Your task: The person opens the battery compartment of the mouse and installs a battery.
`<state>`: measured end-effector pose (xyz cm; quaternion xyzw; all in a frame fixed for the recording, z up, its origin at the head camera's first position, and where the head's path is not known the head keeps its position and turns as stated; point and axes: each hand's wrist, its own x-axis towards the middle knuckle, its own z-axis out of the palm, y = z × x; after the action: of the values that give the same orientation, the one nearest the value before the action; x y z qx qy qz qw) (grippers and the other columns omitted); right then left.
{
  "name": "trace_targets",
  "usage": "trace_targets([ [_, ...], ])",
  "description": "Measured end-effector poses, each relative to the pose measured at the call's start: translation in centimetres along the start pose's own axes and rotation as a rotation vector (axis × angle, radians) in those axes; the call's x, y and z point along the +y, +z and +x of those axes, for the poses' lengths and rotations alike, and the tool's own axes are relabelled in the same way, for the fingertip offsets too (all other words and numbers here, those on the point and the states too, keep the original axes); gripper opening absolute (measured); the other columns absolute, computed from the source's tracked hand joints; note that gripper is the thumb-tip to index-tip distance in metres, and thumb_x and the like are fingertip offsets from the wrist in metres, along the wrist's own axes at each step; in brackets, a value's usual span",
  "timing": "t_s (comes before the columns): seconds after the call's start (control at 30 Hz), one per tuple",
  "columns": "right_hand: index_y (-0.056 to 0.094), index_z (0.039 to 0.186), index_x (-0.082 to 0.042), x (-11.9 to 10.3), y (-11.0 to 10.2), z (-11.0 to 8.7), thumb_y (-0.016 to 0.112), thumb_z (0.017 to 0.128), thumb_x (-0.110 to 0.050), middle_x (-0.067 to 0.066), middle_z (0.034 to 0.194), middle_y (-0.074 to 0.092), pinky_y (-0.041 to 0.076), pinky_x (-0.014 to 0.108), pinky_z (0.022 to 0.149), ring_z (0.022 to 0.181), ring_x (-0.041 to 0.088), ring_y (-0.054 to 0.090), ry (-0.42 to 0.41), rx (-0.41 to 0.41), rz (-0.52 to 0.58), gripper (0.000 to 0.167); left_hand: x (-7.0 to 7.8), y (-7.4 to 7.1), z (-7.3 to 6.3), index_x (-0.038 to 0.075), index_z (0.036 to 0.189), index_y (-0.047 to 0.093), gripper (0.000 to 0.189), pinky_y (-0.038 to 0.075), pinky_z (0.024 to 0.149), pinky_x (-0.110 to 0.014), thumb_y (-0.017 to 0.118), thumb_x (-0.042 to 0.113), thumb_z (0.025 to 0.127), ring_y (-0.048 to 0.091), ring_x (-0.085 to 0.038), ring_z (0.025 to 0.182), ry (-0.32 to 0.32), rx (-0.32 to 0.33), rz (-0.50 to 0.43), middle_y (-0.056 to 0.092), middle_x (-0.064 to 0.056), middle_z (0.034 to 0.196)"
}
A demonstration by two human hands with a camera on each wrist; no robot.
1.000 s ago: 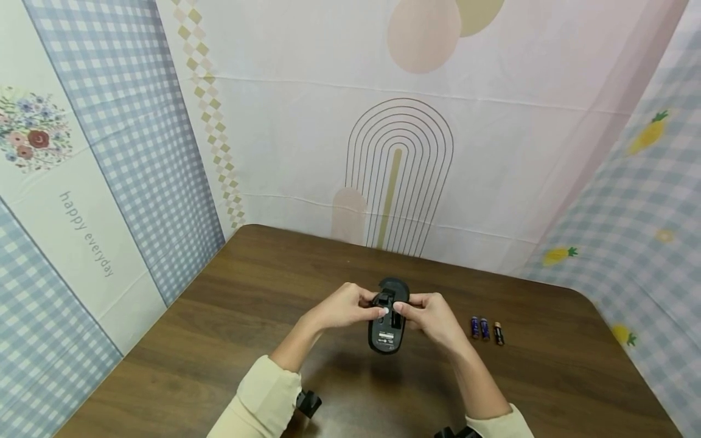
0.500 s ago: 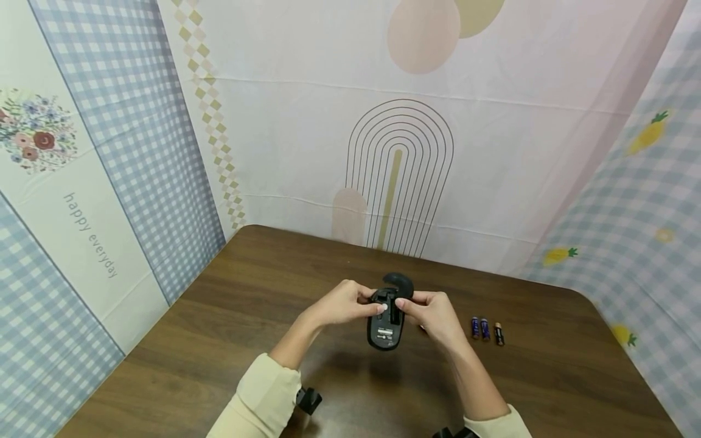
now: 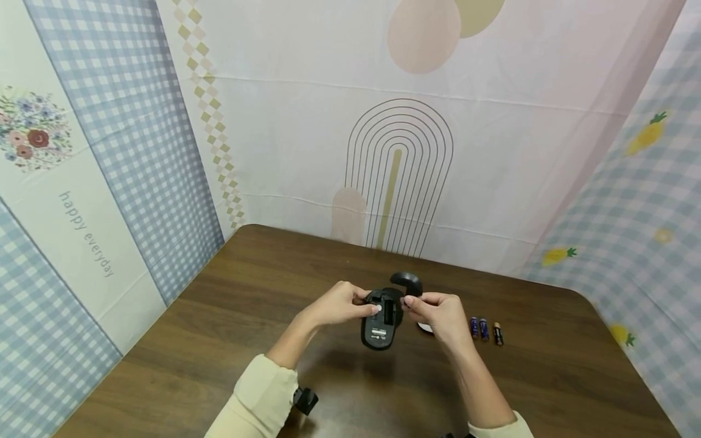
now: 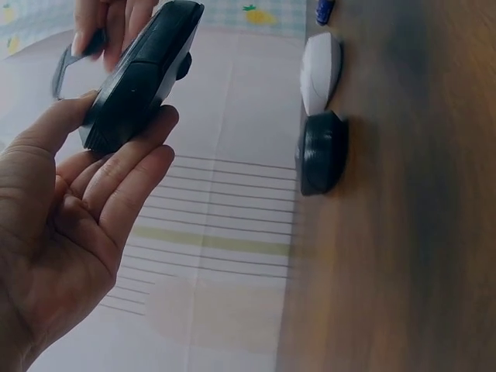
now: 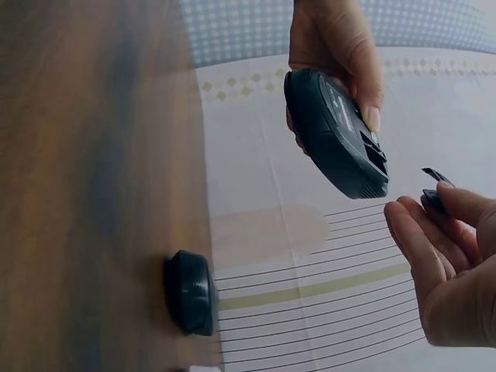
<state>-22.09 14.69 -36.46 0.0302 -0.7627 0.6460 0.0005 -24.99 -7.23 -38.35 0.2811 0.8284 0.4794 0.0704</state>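
My left hand [image 3: 341, 304] grips a black computer mouse [image 3: 376, 333] above the table, its labelled underside up and the battery compartment uncovered. In the left wrist view the thumb is on one side of the mouse [image 4: 143, 85] and fingers support the other. To the right, my right hand [image 3: 440, 316] pinches a curved black battery cover [image 3: 407, 280] between thumb and fingers. The right wrist view has this cover [image 5: 435, 201] apart from the mouse's ridged end. A second black mouse [image 5: 188, 293] sits on the table beyond the hands, with a white mouse [image 4: 320, 74] beside it.
On the brown wooden table [image 3: 235, 328], two purple batteries [image 3: 474, 328] and one black-and-gold battery [image 3: 498, 334] lie to the right of my right hand. A printed cloth [image 3: 285, 140] hangs behind the table's far edge.
The battery cover has come away from the mouse, moving right with my right hand. My left hand and the mouse have shifted slightly left. Part of the white mouse now shows beside my right hand.
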Motion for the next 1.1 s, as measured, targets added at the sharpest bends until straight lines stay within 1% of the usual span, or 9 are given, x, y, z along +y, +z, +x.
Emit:
trace_targets([
  [0.1, 0.067, 0.09, 0.013, 0.5, -0.2, -0.4, 0.071, 0.082, -0.011, 0.018, 0.078, 0.068, 0.054, 0.033, 0.068, 0.072, 0.023, 0.068, 0.037, 0.02, 0.032, 0.025, -0.7, -0.2, -0.3, 0.002, 0.102, 0.07, 0.022, 0.039, 0.052, -0.02, 0.064, 0.018, 0.088, 0.049, -0.005, 0.058, -0.01, 0.007, 0.008, 0.069, -0.004, 0.088],
  [0.27, 0.067, 0.088, 0.013, 1.9, -0.4, -0.8, 0.07, 0.082, -0.007, 0.017, 0.073, 0.068, 0.054, 0.031, 0.063, 0.069, 0.025, 0.068, 0.086, 0.043, 0.038, 0.022, -1.6, -0.6, -0.9, 0.003, 0.1, 0.07, 0.02, 0.039, 0.052, -0.019, 0.064, 0.018, 0.088, 0.048, -0.002, 0.058, -0.012, 0.013, 0.029, 0.068, -0.001, 0.083],
  [0.37, 0.067, 0.087, 0.013, 2.9, -0.4, -1.0, 0.069, 0.082, -0.006, 0.017, 0.072, 0.067, 0.054, 0.028, 0.06, 0.066, 0.022, 0.067, 0.123, 0.028, 0.057, 0.02, -2.0, -0.9, -1.3, 0.002, 0.098, 0.071, 0.019, 0.039, 0.053, -0.018, 0.064, 0.017, 0.088, 0.048, -0.002, 0.057, -0.006, 0.013, 0.041, 0.068, 0.0, 0.079],
  [0.47, 0.066, 0.089, 0.015, 3.9, -0.3, -1.1, 0.068, 0.083, -0.005, 0.017, 0.073, 0.068, 0.054, 0.027, 0.06, 0.064, 0.02, 0.067, 0.153, -0.006, 0.087, 0.02, -2.2, -1.1, -1.6, 0.002, 0.096, 0.071, 0.019, 0.038, 0.051, -0.019, 0.064, 0.018, 0.088, 0.046, -0.002, 0.056, -0.01, 0.011, 0.049, 0.067, 0.0, 0.076],
  [0.6, 0.064, 0.092, 0.017, 4.9, 0.1, -1.1, 0.068, 0.083, -0.005, 0.017, 0.075, 0.068, 0.054, 0.027, 0.06, 0.064, 0.019, 0.067, 0.174, -0.05, 0.114, 0.024, -2.6, -1.4, -1.9, 0.001, 0.097, 0.07, 0.021, 0.039, 0.05, -0.02, 0.064, 0.019, 0.088, 0.048, -0.005, 0.057, -0.046, 0.007, 0.025, 0.067, -0.001, 0.076],
  [0.77, 0.061, 0.096, 0.019, 5.9, 1.4, -0.8, 0.067, 0.083, -0.005, 0.015, 0.075, 0.068, 0.054, 0.026, 0.06, 0.065, 0.018, 0.067, 0.217, -0.122, 0.171, 0.027, -3.3, -2.1, -2.7, -0.001, 0.097, 0.07, 0.022, 0.044, 0.053, -0.021, 0.063, 0.018, 0.088, 0.053, -0.009, 0.06, -0.079, 0.024, 0.014, 0.067, -0.002, 0.076],
  [0.9, 0.058, 0.101, 0.019, 6.8, 2.9, -0.4, 0.065, 0.084, -0.005, 0.013, 0.074, 0.068, 0.054, 0.026, 0.061, 0.065, 0.018, 0.067, 0.265, -0.157, 0.212, 0.03, -3.3, -2.7, -3.4, -0.003, 0.1, 0.069, 0.023, 0.046, 0.054, -0.024, 0.063, 0.017, 0.088, 0.054, -0.012, 0.06, -0.097, 0.04, -0.009, 0.066, -0.003, 0.076],
  [1.0, 0.057, 0.104, 0.02, 7.4, 4.1, 0.0, 0.066, 0.084, -0.007, 0.012, 0.074, 0.068, 0.054, 0.026, 0.061, 0.065, 0.017, 0.066, 0.299, -0.173, 0.221, 0.035, -3.4, -3.1, -3.7, -0.005, 0.103, 0.067, 0.026, 0.05, 0.057, -0.033, 0.063, 0.017, 0.088, 0.057, -0.016, 0.062, -0.093, 0.048, -0.034, 0.067, -0.005, 0.078],
  [1.1, 0.056, 0.107, 0.02, 7.9, 5.2, 0.5, 0.066, 0.085, -0.009, 0.011, 0.074, 0.068, 0.054, 0.026, 0.061, 0.065, 0.016, 0.066, 0.325, -0.193, 0.238, 0.038, -3.5, -3.5, -4.0, -0.006, 0.102, 0.067, 0.026, 0.052, 0.062, -0.044, 0.063, 0.016, 0.088, 0.061, -0.017, 0.066, -0.093, 0.055, -0.061, 0.068, -0.008, 0.081],
])
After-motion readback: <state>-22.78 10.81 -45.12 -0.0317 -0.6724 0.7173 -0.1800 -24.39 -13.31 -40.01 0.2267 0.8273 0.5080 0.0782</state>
